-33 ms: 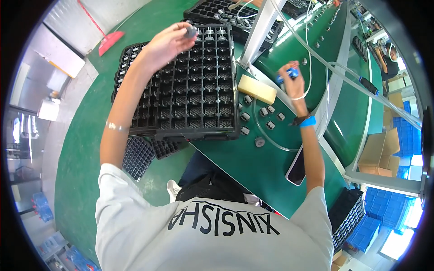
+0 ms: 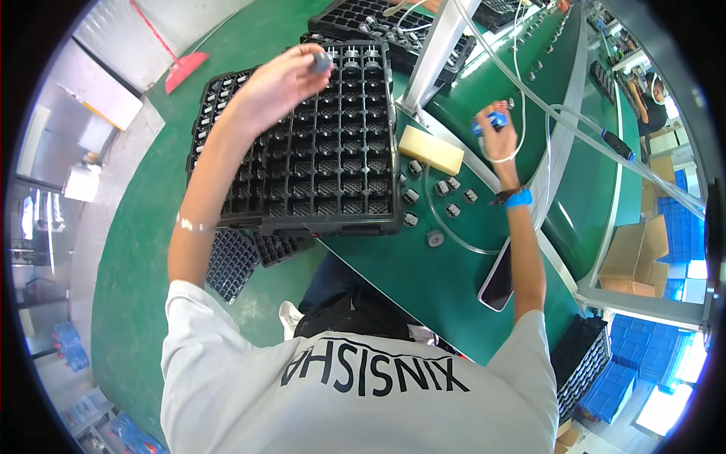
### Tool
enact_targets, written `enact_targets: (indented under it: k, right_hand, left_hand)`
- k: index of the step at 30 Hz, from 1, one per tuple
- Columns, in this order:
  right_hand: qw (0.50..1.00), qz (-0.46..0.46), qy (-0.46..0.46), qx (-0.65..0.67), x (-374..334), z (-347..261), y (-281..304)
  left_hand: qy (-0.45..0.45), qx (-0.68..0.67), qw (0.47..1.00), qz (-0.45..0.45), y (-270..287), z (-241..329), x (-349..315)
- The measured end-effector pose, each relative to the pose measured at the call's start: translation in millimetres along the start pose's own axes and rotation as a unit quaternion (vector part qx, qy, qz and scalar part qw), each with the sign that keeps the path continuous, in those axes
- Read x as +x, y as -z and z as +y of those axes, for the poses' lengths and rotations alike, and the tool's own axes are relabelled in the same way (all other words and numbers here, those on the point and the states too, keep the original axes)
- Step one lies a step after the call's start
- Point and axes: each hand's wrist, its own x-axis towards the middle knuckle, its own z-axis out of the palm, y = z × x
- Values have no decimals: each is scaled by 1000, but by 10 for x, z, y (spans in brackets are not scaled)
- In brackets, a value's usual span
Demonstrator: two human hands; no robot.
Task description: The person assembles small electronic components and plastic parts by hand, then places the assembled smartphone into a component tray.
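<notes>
My left hand (image 2: 281, 87) is over the far part of a black compartment tray (image 2: 333, 229). Its fingers pinch a small dark-grey round part (image 2: 320, 63). Cylindrical metal parts (image 2: 371, 60) with pins stand in the tray's far cells. On the right, my right hand (image 2: 501, 140) is closed round a small blue tool (image 2: 493, 122), whose exact kind is hidden by the fingers. A thin white hose (image 2: 520, 113) hangs down to that hand and loops by the wrist. Between tray and right forearm, several small metal parts (image 2: 452, 210) and a grey round piece (image 2: 435, 239) lie on the green tabletop (image 2: 401, 280).
A pale yellow block (image 2: 431, 150) lies against the tray's right side. Beside my right forearm is a phone (image 2: 495, 286). A white post (image 2: 432, 60) rises behind, near a green conveyor belt (image 2: 491, 79) carrying small parts. A screwdriver-like black-and-blue handle (image 2: 618, 144) hangs at right.
My right hand has shifted slightly right and nearer with the blue tool. My left hand, still pinching the round part, has moved a little toward me.
</notes>
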Motion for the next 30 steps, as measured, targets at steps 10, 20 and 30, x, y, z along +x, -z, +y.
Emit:
enact_targets:
  k: [10,20,30]
  right_hand:
    - [924,110,-2,-367,256,364,388]
    - [809,-217,-280,469,-783,-1732,-121]
    - [835,-281,-245,406,-1063,-1848,-67]
  left_hand:
    - [-73,1,995,74,-1088,-416,-1116]
    - [-169,-41,984,36,-1374,-793,-1016]
    - [-183,51,981,31,-1451,-906,-1036]
